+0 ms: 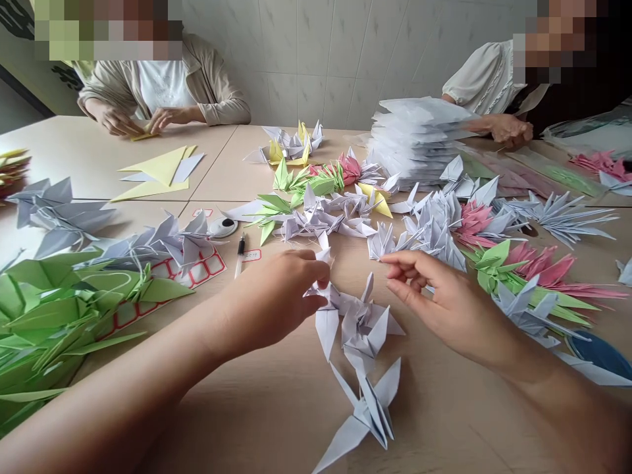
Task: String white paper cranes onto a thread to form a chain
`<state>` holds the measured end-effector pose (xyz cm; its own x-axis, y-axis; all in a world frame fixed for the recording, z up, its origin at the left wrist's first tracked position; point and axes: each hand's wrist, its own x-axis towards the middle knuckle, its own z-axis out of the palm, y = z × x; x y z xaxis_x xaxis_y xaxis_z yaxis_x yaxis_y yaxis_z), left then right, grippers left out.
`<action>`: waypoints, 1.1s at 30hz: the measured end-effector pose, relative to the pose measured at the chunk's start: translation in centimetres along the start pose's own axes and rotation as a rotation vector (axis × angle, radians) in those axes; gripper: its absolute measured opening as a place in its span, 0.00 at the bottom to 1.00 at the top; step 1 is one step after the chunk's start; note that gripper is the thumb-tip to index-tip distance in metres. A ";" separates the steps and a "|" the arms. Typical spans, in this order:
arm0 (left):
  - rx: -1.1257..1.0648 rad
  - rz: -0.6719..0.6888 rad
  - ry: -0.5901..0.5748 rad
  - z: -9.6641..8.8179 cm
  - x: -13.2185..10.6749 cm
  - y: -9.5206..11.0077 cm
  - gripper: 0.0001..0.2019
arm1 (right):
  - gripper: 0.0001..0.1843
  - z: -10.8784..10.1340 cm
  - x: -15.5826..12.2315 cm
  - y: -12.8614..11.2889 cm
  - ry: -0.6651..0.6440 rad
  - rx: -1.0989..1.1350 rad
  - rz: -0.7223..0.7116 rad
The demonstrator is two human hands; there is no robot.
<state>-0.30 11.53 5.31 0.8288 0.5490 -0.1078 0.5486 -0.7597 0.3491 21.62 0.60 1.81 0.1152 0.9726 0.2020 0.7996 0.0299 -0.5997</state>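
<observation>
My left hand (274, 296) pinches the top of a white paper crane (320, 293) between thumb and fingers. Below it on the wooden table (296, 421) lie two more white origami cranes (363, 332), and the lowest (365, 411) points towards me. I cannot tell whether thread joins them. My right hand (449, 303) hovers to the right with its fingers apart and curved, holding nothing. Its index finger reaches towards a white crane (382, 242). Pink cranes (543, 270) and green cranes (508, 273) spread out beyond that hand.
A tall stack of white folded paper (419, 141) stands at the back, with a co-worker's hand (508, 130) beside it. Another co-worker's hands (118, 122) work yellow paper at far left. A pen (239, 253), a red-gridded label sheet (190, 276) and a large green crane pile (59, 322) lie left.
</observation>
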 end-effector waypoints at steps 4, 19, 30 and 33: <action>-0.041 0.161 0.133 0.8 -0.2 0.8 0.07 | 0.11 -1.5 -0.3 -1.5 -0.212 -0.045 0.044; -0.098 0.398 0.128 3.6 0.6 1.2 0.03 | 0.07 0.3 -1.0 -2.4 -0.371 -0.152 -0.101; -0.002 0.348 0.218 4.2 0.8 1.4 0.07 | 0.04 1.7 -1.5 -2.6 -0.417 -0.063 -0.060; 0.048 0.320 0.270 4.2 0.7 1.3 0.07 | 0.06 1.7 -1.5 -2.6 -0.416 -0.076 -0.123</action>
<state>1.46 9.43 1.77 0.9031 0.3495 0.2494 0.2780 -0.9187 0.2807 18.40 -0.60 1.74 -0.2185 0.9733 -0.0704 0.8356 0.1493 -0.5287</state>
